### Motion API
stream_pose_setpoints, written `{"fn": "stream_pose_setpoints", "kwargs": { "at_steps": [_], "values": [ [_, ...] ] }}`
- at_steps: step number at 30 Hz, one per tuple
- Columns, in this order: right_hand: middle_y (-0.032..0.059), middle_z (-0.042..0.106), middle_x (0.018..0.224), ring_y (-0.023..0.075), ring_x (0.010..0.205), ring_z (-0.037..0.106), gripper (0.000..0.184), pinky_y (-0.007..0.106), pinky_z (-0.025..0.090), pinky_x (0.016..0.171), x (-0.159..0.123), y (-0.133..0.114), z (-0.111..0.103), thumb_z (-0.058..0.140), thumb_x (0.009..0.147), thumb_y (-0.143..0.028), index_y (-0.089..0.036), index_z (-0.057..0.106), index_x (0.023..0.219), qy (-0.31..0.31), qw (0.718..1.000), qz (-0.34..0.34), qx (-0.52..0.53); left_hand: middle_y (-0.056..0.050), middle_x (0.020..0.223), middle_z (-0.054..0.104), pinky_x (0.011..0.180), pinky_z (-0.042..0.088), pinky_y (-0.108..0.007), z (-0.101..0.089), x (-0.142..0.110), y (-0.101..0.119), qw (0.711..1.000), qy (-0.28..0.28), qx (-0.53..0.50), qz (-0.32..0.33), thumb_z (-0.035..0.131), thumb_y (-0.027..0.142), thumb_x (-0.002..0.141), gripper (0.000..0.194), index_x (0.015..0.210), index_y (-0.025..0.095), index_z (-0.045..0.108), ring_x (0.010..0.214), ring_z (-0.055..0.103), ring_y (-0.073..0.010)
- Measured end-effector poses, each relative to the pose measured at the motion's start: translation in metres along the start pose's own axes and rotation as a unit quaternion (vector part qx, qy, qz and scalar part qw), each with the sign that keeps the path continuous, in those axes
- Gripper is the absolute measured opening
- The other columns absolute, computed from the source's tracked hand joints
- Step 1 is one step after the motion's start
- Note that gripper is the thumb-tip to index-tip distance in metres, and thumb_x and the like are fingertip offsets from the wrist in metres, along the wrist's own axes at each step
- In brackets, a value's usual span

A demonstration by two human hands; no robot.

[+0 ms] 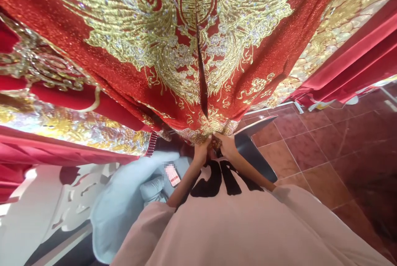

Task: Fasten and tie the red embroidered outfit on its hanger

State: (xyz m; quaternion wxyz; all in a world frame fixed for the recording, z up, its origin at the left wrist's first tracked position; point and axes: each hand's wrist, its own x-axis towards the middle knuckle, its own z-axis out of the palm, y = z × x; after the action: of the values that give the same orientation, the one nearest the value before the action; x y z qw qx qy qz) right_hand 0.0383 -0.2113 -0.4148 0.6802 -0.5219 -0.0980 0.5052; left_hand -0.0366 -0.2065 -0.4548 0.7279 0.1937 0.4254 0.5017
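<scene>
The left hand (pixel 202 151) and right hand (pixel 228 146) pinched the red garment (pixel 263 55) at its lower edge — side by side, equally near its slit (pixel 203 86), which ran away from them.

Faces the central drapery (pixel 133 80) straight ahead, between the left-side drapery (pixel 74 96) and the right-side drapery (pixel 350 55). Has soft fabric (pixel 118 204) at near left, with a smartphone (pixel 173 176) on it and carved furniture (pixel 77 204) farther left. Has floor tiles (pixel 310 146) to the right, extending beneath the right-side drapery.
</scene>
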Motion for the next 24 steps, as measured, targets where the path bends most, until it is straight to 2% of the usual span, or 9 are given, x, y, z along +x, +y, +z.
{"fn": "stream_pose_setpoints", "kwargs": {
  "at_steps": [3, 6, 8, 11, 13, 17, 21, 24],
  "values": [
    [-0.0021, 0.063, 0.061, 0.0135, 0.056, 0.059, 0.037, 0.027, 0.05, 0.055, 0.003, 0.003, 0.001, 0.08, 0.044, -0.021, -0.016, 0.061, 0.076, -0.009, 1.0, -0.013, -0.01, -0.002, 0.065, 0.064, 0.063, 0.051, -0.031, -0.002, -0.001, -0.001, 1.0, -0.007, 0.008, 0.004, 0.085, 0.042, 0.051, 0.045, 0.077, 0.013, 0.063, 0.057, 0.061, -0.0152],
    [-0.0009, 0.066, 0.068, 0.0132, 0.06, 0.061, 0.038, 0.027, 0.052, 0.059, 0.007, 0.006, -0.005, 0.08, 0.045, -0.023, -0.016, 0.06, 0.075, 0.007, 0.999, -0.024, -0.031, -0.005, 0.073, 0.068, 0.065, 0.052, -0.031, -0.004, 0.0, 0.0, 1.0, -0.011, 0.018, 0.014, 0.084, 0.045, 0.051, 0.046, 0.079, 0.014, 0.063, 0.061, 0.064, -0.0173],
    [0.0002, 0.069, 0.074, 0.0125, 0.064, 0.063, 0.036, 0.025, 0.052, 0.061, 0.008, 0.006, -0.015, 0.079, 0.051, -0.03, -0.017, 0.061, 0.08, -0.018, 0.994, 0.001, -0.111, -0.007, 0.08, 0.069, 0.068, 0.053, -0.033, -0.007, 0.003, 0.0, 0.999, -0.01, 0.024, 0.024, 0.083, 0.046, 0.052, 0.045, 0.079, 0.015, 0.064, 0.067, 0.066, -0.0192],
    [0.0025, 0.067, 0.062, 0.0127, 0.053, 0.061, 0.032, 0.022, 0.047, 0.048, 0.007, 0.004, -0.034, 0.072, 0.062, -0.043, -0.015, 0.063, 0.073, -0.113, 0.949, 0.098, -0.279, -0.008, 0.08, 0.069, 0.073, 0.053, -0.035, -0.012, 0.007, 0.0, 0.998, 0.002, 0.039, 0.045, 0.081, 0.044, 0.057, 0.04, 0.078, 0.015, 0.063, 0.073, 0.067, -0.0215],
    [0.0021, 0.061, 0.05, 0.0123, 0.041, 0.055, 0.033, 0.022, 0.041, 0.04, 0.005, 0.002, -0.041, 0.073, 0.061, -0.044, -0.014, 0.062, 0.061, -0.147, 0.921, 0.129, -0.336, -0.007, 0.082, 0.069, 0.079, 0.051, -0.035, -0.015, 0.009, -0.001, 0.996, 0.017, 0.052, 0.071, 0.08, 0.039, 0.059, 0.035, 0.08, 0.016, 0.063, 0.08, 0.066, -0.021],
    [-0.0022, 0.059, 0.053, 0.0082, 0.042, 0.051, 0.029, 0.019, 0.038, 0.043, 0.005, -0.003, -0.03, 0.073, 0.062, -0.041, -0.015, 0.061, 0.062, -0.155, 0.919, 0.067, -0.355, -0.006, 0.093, 0.068, 0.089, 0.047, -0.032, -0.019, 0.013, -0.003, 0.989, 0.031, 0.085, 0.117, 0.077, 0.033, 0.063, 0.033, 0.087, 0.016, 0.064, 0.091, 0.063, -0.0188],
    [-0.0039, 0.051, 0.046, 0.007, 0.042, 0.044, 0.026, 0.02, 0.033, 0.044, 0.006, -0.006, -0.011, 0.072, 0.063, -0.037, -0.015, 0.059, 0.055, -0.143, 0.923, 0.011, -0.357, -0.008, 0.093, 0.068, 0.087, 0.046, -0.034, -0.02, 0.016, -0.004, 0.984, 0.025, 0.124, 0.128, 0.074, 0.035, 0.065, 0.034, 0.089, 0.013, 0.064, 0.087, 0.063, -0.0201],
    [-0.0035, 0.052, 0.048, 0.0061, 0.046, 0.043, 0.02, 0.019, 0.031, 0.047, 0.007, -0.008, -0.006, 0.067, 0.065, -0.029, -0.016, 0.059, 0.053, -0.113, 0.929, -0.015, -0.353, -0.009, 0.094, 0.067, 0.086, 0.046, -0.035, -0.021, 0.019, -0.005, 0.979, 0.027, 0.15, 0.139, 0.071, 0.036, 0.067, 0.033, 0.089, 0.013, 0.063, 0.087, 0.062, -0.0202]
  ]
}}
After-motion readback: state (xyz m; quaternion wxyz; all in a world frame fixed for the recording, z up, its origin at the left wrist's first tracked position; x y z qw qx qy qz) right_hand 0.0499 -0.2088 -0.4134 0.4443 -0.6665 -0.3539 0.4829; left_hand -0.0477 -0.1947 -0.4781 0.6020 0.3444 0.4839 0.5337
